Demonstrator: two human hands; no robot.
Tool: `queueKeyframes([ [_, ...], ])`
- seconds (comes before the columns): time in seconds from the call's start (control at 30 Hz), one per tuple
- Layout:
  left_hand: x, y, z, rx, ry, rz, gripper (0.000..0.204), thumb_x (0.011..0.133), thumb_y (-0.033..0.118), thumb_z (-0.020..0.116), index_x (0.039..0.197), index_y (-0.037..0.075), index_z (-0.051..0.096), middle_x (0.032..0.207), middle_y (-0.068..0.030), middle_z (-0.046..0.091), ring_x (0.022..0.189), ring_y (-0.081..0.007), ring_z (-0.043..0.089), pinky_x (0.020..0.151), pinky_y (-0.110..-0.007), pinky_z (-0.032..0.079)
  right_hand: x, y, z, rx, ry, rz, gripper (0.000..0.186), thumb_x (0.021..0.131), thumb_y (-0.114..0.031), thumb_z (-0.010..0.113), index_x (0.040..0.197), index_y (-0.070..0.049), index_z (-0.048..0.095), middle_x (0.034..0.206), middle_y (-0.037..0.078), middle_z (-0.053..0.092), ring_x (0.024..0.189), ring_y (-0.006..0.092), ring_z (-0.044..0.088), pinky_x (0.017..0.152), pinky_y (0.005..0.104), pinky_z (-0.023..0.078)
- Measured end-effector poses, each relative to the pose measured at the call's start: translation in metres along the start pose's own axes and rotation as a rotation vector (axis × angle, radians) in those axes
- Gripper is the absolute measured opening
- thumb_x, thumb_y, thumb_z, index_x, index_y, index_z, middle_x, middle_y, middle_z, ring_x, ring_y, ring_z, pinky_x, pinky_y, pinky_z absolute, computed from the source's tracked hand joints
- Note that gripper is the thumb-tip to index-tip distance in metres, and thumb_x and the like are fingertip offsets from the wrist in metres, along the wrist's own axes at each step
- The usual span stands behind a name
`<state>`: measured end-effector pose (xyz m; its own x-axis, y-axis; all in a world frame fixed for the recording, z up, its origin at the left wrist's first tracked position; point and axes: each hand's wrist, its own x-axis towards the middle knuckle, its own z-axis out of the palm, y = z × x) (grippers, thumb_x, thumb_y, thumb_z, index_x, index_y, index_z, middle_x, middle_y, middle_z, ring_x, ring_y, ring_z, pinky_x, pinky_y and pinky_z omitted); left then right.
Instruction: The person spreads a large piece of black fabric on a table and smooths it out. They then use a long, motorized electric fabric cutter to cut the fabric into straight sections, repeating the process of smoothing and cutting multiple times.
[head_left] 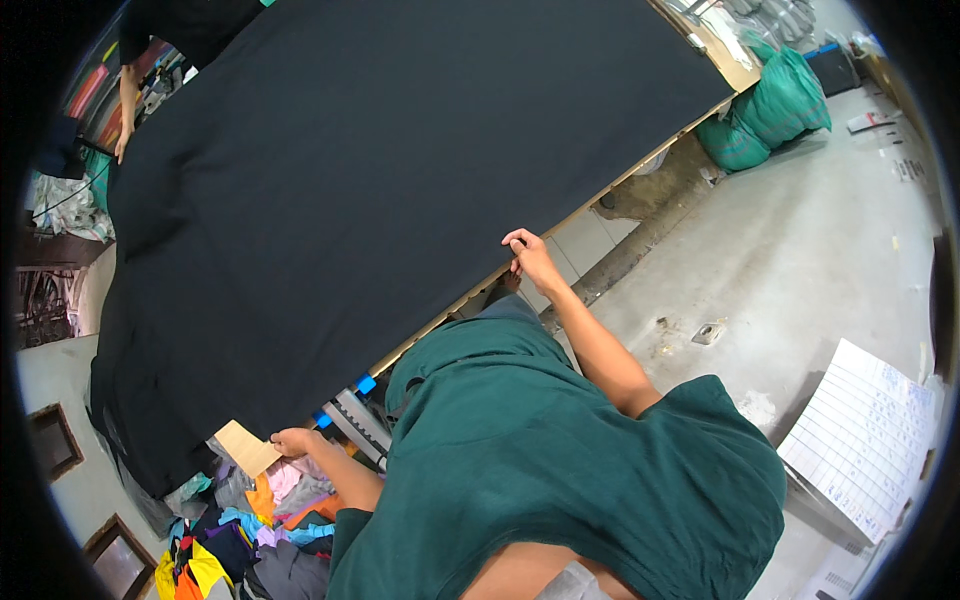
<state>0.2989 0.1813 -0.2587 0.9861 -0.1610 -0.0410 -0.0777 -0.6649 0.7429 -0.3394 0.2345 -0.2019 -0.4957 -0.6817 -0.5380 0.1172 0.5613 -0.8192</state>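
A wide sheet of black fabric (400, 170) is spread over a long table and hangs down at its left end. My right hand (532, 258) is at the near table edge, fingers bent and closed on the fabric's edge. Farther left, my left hand (296, 442) is closed at the table's near corner, beside a flat tan board-like piece (248, 448). Whether it grips that piece or the fabric's edge, I cannot tell. Across the table at the far left, another person's hand (123, 143) hangs beside the fabric.
Colourful cloth scraps (270, 540) are heaped below the left corner. Blue clamps (366, 384) and a grey toothed part (358, 425) sit under the near edge. Green sacks (770, 110) stand at the right end. A written sheet (860, 440) lies at right.
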Motion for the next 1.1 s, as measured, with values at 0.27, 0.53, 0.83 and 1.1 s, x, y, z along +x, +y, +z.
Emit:
queueKeyframes([
  [0.27, -0.013, 0.013, 0.003, 0.012, 0.155, 0.089, 0.053, 0.111, 0.038, 0.043, 0.118, -0.008, 0.068, 0.121, -0.0335, 0.070, 0.112, -0.0505, 0.066, 0.102, -0.055, 0.050, -0.002, -0.002, 0.001, 0.014, -0.026, -0.040, 0.018, 0.111, -0.016, 0.051, 0.110, -0.010, 0.068, 0.078, -0.001, 0.059, 0.062, 0.0078, 0.057, 0.056, 0.0256, 0.046],
  [0.53, -0.002, -0.004, 0.009, 0.029, 0.151, 0.086, 0.048, 0.109, 0.035, 0.050, 0.110, -0.007, 0.073, 0.116, -0.0294, 0.074, 0.110, -0.0472, 0.069, 0.097, -0.056, 0.054, 0.006, 0.000, -0.001, -0.021, -0.037, 0.019, 0.016, 0.111, -0.015, 0.052, 0.109, -0.010, 0.067, 0.079, -0.001, 0.059, 0.062, 0.0077, 0.056, 0.056, 0.0250, 0.045],
  [0.83, -0.054, 0.042, 0.019, -0.293, 0.066, 0.379, 0.042, 0.113, 0.031, 0.051, 0.144, 0.003, 0.046, 0.119, -0.0285, 0.066, 0.108, -0.0432, 0.068, 0.093, -0.052, 0.056, 0.008, -0.010, -0.017, 0.072, -0.179, 0.057, 0.016, 0.108, -0.017, 0.059, 0.117, -0.009, 0.068, 0.085, 0.002, 0.064, 0.064, 0.0102, 0.065, 0.050, 0.0252, 0.048],
  [1.1, -0.152, 0.066, 0.045, 0.172, -0.402, 0.958, 0.057, 0.115, 0.038, 0.041, 0.159, 0.002, 0.041, 0.157, -0.0280, 0.049, 0.144, -0.0405, 0.050, 0.120, -0.048, 0.040, 0.042, -0.023, -0.084, 0.282, 0.175, -0.074, 0.018, 0.106, -0.017, 0.061, 0.119, -0.010, 0.070, 0.080, -0.002, 0.059, 0.061, 0.0057, 0.056, 0.047, 0.0209, 0.038],
])
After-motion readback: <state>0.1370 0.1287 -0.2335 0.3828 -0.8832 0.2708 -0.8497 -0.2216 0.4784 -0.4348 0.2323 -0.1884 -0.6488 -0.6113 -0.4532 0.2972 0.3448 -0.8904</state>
